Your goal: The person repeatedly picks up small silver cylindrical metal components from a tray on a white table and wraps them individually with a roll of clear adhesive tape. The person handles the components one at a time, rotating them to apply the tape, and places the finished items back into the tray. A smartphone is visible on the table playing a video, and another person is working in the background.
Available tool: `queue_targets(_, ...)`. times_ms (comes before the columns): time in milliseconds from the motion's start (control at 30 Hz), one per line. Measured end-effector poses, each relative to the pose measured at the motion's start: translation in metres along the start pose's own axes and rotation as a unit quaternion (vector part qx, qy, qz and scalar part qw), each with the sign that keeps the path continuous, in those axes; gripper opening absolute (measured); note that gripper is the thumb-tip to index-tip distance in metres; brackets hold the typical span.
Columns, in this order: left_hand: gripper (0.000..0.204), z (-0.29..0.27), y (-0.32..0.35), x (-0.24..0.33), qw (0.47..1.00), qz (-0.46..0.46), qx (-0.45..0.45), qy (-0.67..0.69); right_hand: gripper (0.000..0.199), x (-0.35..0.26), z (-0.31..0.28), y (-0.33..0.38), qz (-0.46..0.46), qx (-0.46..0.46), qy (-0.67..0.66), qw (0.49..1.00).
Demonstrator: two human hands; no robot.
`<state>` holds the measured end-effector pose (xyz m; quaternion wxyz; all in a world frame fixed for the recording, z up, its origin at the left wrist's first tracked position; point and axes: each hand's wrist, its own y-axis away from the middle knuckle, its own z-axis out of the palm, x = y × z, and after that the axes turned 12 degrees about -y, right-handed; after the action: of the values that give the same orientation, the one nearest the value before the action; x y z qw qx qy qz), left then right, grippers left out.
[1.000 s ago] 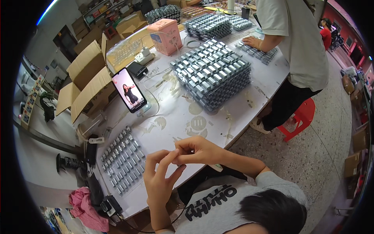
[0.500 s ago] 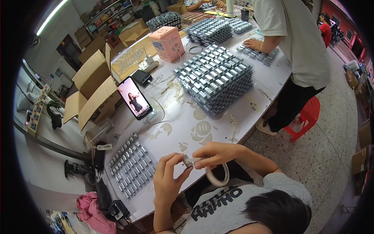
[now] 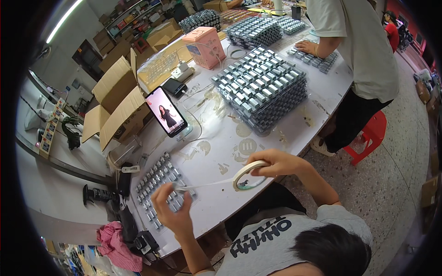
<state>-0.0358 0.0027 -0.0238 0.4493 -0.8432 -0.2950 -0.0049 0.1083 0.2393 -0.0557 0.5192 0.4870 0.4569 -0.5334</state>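
My right hand (image 3: 275, 163) grips a roll of whitish tape (image 3: 248, 175) by its rim, over the table's near edge. A strip of tape (image 3: 209, 184) stretches left from the roll to the fingertips of my left hand (image 3: 172, 211). The left thumb stands apart from the fingers; no metal block shows between them. That hand hovers over a clear tray of small silver metal blocks (image 3: 159, 184), hiding part of its right side. Whether the strip sticks to a finger or to something behind it, I cannot tell.
A lit phone (image 3: 166, 112) leans on a stand beyond the tray, beside an open cardboard box (image 3: 122, 115). A tall stack of block-filled trays (image 3: 262, 87) stands farther right. Across the table, another person's hand (image 3: 307, 47) rests at a tray, near a red stool (image 3: 370, 138).
My left hand has moved left over the tray, and the small metal block it pinched no longer shows. My right hand has moved right and up with the roll, stretching a tape strip between them.
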Motion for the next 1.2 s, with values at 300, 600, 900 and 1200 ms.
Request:
queue_targets(300, 0.034, 0.000, -0.001, -0.012, 0.996, -0.075, 0.056, -0.013, 0.012, 0.022, -0.024, 0.028, -0.319, 0.083, -0.642, 0.692)
queue_targets(600, 0.038, 0.061, 0.038, 0.038, 0.988, -0.021, -0.111, 0.105, 0.026, -0.006, -0.055, 0.060, -0.655, 0.424, -0.323, 0.535)
queue_targets(900, 0.038, 0.049, 0.000, 0.013, 0.998, 0.017, -0.035, 0.041, 0.024, 0.006, -0.053, 0.064, -0.074, 0.606, 0.367, 0.702)
queue_targets(1200, 0.031, 0.001, -0.008, -0.044, 0.995, -0.075, 0.042, -0.056, 0.035, 0.011, -0.079, 0.136, -0.159, 0.167, -0.030, 0.973)
